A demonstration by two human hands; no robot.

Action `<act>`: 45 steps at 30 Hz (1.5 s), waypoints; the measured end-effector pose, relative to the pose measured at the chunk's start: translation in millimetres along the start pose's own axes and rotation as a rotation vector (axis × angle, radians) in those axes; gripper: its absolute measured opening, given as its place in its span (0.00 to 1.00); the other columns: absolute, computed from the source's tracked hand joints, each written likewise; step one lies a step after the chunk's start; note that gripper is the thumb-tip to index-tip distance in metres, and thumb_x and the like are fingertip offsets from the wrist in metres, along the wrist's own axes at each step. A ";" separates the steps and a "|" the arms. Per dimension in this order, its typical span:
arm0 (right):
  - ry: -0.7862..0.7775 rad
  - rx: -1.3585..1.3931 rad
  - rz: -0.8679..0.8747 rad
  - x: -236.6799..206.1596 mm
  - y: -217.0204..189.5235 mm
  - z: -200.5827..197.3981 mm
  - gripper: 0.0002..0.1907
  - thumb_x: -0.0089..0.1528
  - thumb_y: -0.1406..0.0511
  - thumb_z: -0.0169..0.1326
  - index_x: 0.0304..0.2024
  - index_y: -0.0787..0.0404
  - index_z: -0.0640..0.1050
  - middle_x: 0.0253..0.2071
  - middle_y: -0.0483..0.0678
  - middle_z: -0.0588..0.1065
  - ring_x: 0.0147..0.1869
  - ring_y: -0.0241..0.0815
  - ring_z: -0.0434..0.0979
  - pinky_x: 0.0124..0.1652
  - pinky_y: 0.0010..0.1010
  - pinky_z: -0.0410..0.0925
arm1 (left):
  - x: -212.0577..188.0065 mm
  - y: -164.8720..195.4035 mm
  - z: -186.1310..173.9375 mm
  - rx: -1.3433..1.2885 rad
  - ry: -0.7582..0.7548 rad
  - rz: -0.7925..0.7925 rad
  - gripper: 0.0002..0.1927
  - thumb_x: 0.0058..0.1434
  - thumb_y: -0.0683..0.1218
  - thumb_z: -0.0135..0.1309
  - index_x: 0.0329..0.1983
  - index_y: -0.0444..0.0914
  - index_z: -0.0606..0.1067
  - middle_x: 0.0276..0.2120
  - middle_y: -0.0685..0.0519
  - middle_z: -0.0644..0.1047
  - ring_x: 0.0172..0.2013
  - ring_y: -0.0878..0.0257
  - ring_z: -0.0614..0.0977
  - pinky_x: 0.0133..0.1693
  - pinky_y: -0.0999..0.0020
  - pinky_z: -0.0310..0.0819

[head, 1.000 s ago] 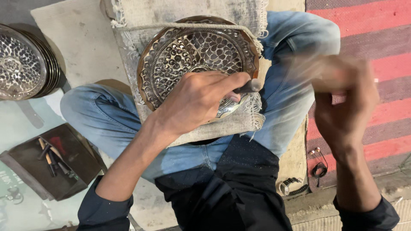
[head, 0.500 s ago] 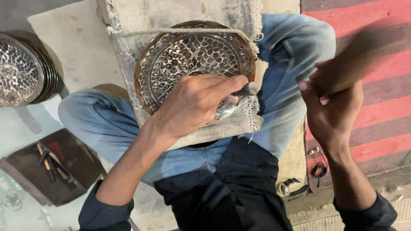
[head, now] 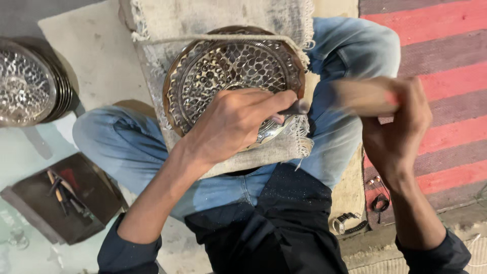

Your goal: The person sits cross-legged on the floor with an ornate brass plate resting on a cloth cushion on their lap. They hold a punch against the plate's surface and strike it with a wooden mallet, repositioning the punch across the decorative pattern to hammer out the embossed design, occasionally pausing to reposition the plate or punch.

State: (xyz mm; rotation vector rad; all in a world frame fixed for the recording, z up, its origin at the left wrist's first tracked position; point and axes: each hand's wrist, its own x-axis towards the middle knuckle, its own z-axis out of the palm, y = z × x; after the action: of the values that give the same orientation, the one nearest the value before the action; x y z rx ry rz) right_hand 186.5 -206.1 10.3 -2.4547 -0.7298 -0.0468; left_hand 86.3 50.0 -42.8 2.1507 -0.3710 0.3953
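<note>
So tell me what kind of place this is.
Probably a floor-level metal craft workshop. An embossed round metal plate lies on burlap cloth over the seated person's lap, a stack of similar plates stands nearby, and a dark tray holds small hand tools.

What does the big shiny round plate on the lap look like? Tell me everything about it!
The round plate looks like metal, silvery in the middle with a brownish, coppery rim. Its face is covered in a dense pattern of small raised shapes set in rings. It lies nearly flat on a pale, frayed cloth spread over the person's lap, and a cord crosses its upper edge. The left hand rests on its lower part, hiding that bit, and pinches a thin tool against it. The right hand is off to the side, not touching it.
</note>
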 end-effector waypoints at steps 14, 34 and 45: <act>-0.042 0.003 -0.114 -3.1 18.2 3.2 0.12 0.68 0.78 0.63 0.49 0.62 0.76 0.43 0.53 0.77 0.40 0.47 0.77 0.41 0.33 0.69 | -2.4 0.3 0.7 -0.026 0.012 -0.016 0.20 0.64 0.31 0.54 0.58 0.37 0.76 0.38 0.48 0.84 0.39 0.57 0.88 0.37 0.70 0.85; -0.089 0.377 0.153 16.8 41.1 -32.0 0.24 0.68 0.78 0.65 0.64 0.72 0.70 0.46 0.48 0.76 0.47 0.34 0.76 0.50 0.23 0.71 | -2.4 20.3 1.1 -0.200 0.131 -0.199 0.21 0.64 0.27 0.49 0.58 0.34 0.73 0.47 0.43 0.83 0.46 0.57 0.88 0.40 0.74 0.83; -0.065 -0.080 -0.248 38.9 10.9 -38.4 0.24 0.65 0.76 0.65 0.62 0.66 0.71 0.48 0.50 0.74 0.51 0.39 0.76 0.51 0.27 0.70 | -8.1 13.7 8.2 -0.105 0.140 -0.160 0.20 0.65 0.27 0.49 0.58 0.32 0.74 0.43 0.44 0.83 0.43 0.57 0.89 0.40 0.74 0.87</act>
State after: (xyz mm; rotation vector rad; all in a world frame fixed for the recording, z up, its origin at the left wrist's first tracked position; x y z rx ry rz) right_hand 229.9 -215.0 44.1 -2.4364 -1.0765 -0.0929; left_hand 74.6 36.5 -40.7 2.0204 -0.1364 0.4230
